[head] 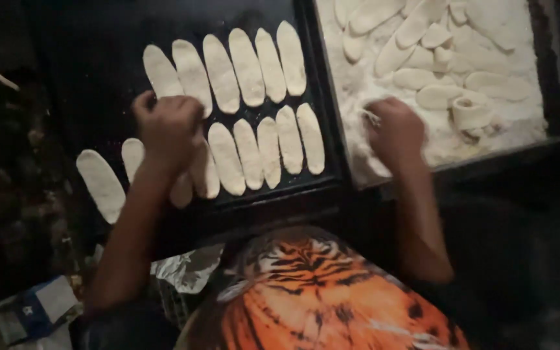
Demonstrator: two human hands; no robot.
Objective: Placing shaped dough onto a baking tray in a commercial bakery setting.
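A dark baking tray holds two rows of several flat, oval pieces of pale dough. My left hand is curled over the front row, pressing on or gripping a dough piece that it mostly hides. To the right a second tray is covered in white flour, with several floured dough pieces and one small rolled piece. My right hand rests in the flour at that tray's near left corner, fingers closed, dusted white; what it holds is hidden.
An orange and black tiger-striped cloth lies below the trays. Crumpled foil and a blue and white packet sit at the lower left. The surroundings are dark.
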